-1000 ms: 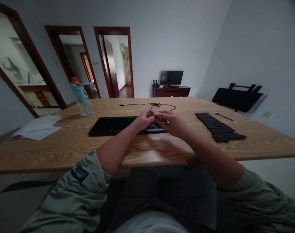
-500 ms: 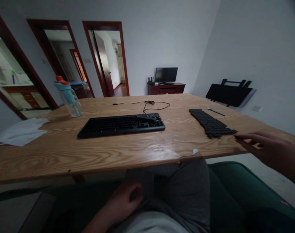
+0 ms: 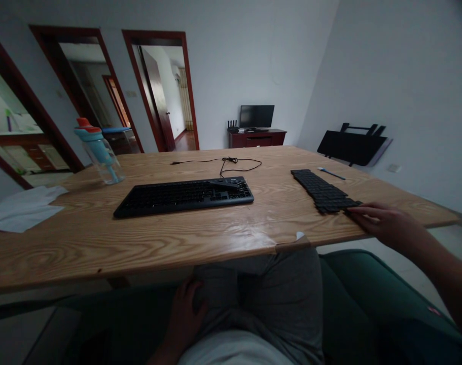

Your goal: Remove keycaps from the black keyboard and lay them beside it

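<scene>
My right hand (image 3: 375,218) is at the near end of an array of black keycaps (image 3: 322,192) on the right of the table. Its thumb and fingers pinch a small black keycap (image 3: 348,211) at the edge of the array. My left hand (image 3: 188,306) rests on my thigh below the table, fingers apart, holding nothing. A black keyboard (image 3: 181,197) lies at the middle left, with a dark slim tool (image 3: 225,186) across its right part. Pale bits show at the keyboard's right end, too small to make out.
A blue brush (image 3: 332,174) lies beyond the keycaps. The keyboard's cable (image 3: 242,161) loops behind it. At the left stand a bottle (image 3: 103,154) and white tissues (image 3: 29,205). The wooden table's (image 3: 200,233) front edge has a peeling film.
My right hand has moved left, bringing the keycap to the array's edge. My left hand has settled on the thigh with its fingers spread. The view has shifted slightly.
</scene>
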The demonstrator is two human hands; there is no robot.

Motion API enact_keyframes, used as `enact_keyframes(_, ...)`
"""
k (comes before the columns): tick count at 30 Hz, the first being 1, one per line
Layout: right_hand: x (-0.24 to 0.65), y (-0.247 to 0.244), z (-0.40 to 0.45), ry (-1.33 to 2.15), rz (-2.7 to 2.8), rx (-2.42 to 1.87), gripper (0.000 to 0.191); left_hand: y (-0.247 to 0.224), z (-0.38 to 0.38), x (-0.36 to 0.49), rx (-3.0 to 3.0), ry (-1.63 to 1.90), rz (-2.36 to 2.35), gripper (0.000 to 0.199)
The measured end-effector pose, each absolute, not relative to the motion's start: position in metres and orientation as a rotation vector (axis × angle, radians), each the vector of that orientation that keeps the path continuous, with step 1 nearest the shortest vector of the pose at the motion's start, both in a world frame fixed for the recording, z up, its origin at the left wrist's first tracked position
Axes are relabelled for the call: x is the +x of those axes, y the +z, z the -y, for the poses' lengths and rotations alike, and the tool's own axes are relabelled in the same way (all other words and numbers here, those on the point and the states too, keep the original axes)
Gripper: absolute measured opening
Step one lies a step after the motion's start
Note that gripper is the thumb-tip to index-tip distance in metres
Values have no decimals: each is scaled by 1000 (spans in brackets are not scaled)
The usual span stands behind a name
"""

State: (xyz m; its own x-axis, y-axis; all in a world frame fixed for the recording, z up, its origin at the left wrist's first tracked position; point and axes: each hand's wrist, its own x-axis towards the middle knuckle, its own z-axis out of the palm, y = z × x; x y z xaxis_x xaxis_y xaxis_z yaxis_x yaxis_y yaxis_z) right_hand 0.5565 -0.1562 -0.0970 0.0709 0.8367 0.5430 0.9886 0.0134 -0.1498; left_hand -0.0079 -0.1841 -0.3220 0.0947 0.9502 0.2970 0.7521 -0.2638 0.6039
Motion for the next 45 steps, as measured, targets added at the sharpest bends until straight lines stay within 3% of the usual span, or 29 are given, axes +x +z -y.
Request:
enact_keyframes(18,543,-87,150,-208,1772,-1894,26,-326,184,-10,2088,930,-1663,36)
enact_keyframes(45,505,-92,135,-408,2070,-1649,33,-328,184,-9,2089,938,-1674,34)
